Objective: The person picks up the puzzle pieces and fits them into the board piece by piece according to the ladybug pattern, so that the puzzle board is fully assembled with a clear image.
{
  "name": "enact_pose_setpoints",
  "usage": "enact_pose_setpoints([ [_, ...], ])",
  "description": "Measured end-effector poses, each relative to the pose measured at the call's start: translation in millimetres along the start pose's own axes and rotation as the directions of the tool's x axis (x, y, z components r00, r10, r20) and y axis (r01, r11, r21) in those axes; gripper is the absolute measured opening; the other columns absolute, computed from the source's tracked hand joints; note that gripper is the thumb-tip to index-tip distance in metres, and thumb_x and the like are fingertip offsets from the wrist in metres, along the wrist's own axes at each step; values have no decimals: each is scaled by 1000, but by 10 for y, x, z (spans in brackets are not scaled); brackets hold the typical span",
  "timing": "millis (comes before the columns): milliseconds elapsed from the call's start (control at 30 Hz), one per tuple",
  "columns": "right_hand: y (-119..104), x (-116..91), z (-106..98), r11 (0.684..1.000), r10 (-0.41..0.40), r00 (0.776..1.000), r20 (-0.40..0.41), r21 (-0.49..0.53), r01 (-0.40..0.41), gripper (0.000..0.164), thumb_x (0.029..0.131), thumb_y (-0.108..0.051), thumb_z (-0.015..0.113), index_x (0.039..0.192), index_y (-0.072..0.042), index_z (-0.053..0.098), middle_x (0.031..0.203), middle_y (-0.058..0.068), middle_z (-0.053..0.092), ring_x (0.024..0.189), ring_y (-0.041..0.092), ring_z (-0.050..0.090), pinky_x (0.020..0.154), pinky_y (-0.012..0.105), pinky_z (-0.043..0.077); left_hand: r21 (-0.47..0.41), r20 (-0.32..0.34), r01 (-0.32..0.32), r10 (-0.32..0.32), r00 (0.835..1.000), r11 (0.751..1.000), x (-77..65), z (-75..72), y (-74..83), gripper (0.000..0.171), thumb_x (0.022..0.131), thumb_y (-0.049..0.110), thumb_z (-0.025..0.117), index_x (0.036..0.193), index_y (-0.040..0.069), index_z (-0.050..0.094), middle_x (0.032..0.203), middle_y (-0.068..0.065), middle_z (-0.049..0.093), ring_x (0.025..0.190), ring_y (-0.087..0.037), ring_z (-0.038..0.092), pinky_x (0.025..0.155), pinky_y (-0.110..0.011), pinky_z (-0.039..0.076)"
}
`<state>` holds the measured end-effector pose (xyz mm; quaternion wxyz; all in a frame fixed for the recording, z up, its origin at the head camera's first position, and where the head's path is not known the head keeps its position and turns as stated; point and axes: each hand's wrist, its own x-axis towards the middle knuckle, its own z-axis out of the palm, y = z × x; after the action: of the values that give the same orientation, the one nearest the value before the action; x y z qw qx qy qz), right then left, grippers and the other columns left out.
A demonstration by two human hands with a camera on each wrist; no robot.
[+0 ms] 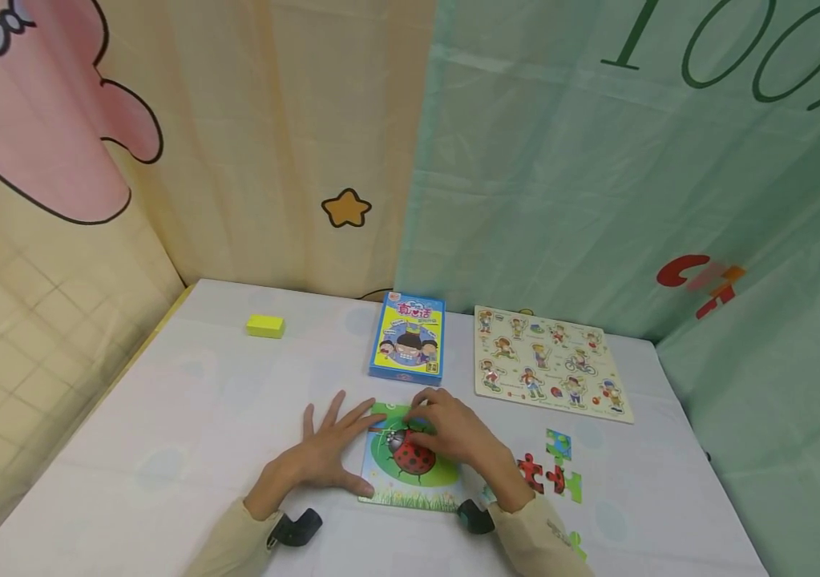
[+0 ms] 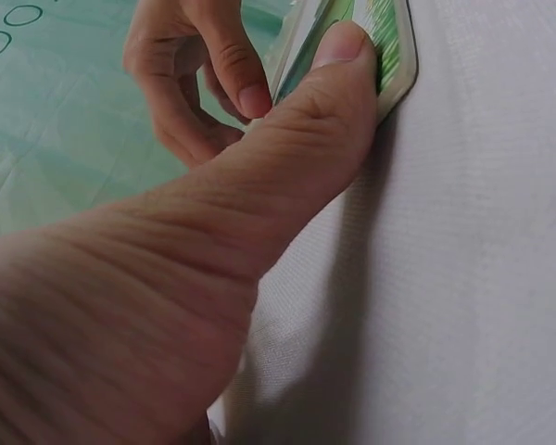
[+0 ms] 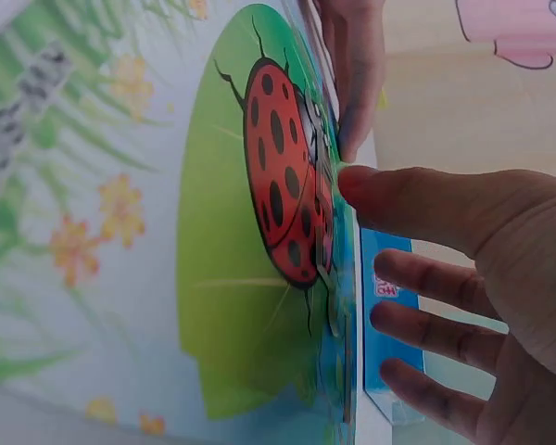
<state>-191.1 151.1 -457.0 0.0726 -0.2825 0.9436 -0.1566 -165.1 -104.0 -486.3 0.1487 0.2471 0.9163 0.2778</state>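
A ladybug jigsaw puzzle board (image 1: 417, 498) with a green grassy border lies before me. My left hand (image 1: 323, 457) rests at its left side with fingers spread, the thumb on the lower left corner and fingertips over the upper left edge. In the left wrist view that thumb (image 2: 306, 116) presses on the board's rim. My right hand (image 1: 453, 425) bends over the upper part of the puzzle, thumb and fingertips at its surface beside the ladybug (image 3: 278, 176). No piece shows between its fingers, which stand apart in the right wrist view.
Right of the board lie several loose puzzle pieces, among them a red one (image 1: 529, 473) and a blue-green one (image 1: 559, 444). Behind are a blue card box (image 1: 410, 336), a wooden figure puzzle (image 1: 547, 361) and a yellow block (image 1: 265, 325). Curtains stand at the table's back.
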Motion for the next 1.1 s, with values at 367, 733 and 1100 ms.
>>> enact_pose_setpoints([
  [367, 297, -396, -206, 999, 33, 995, -92, 39, -30, 30, 90, -30, 76, 117, -16, 74, 126, 1, 63, 119, 25, 59, 99, 46, 51, -32, -15, -1, 1, 1000, 999, -16, -1, -2, 106, 63, 56, 89, 153, 27, 40, 168, -5, 21, 152, -49, -6, 108, -79, -13],
  [733, 809, -958, -374, 986, 166, 968, -190, 50, -159, 33, 88, -24, 78, 118, -12, 72, 134, 8, 61, 127, 34, 55, 103, 54, 48, -43, -21, 0, -1, 1000, 999, -10, 4, 22, 105, 63, 55, 90, 152, 27, 41, 168, -5, 21, 152, -49, -7, 108, -79, -14],
  [1100, 1136, -1326, -409, 957, 291, 934, -208, 60, -284, 35, 85, -21, 80, 116, -10, 71, 131, 16, 64, 126, 43, 54, 104, 62, 42, -47, -13, 1, -1, 1000, 999, -12, 8, 19, 106, 63, 55, 89, 153, 27, 41, 168, -5, 21, 152, -49, -7, 108, -79, -15],
])
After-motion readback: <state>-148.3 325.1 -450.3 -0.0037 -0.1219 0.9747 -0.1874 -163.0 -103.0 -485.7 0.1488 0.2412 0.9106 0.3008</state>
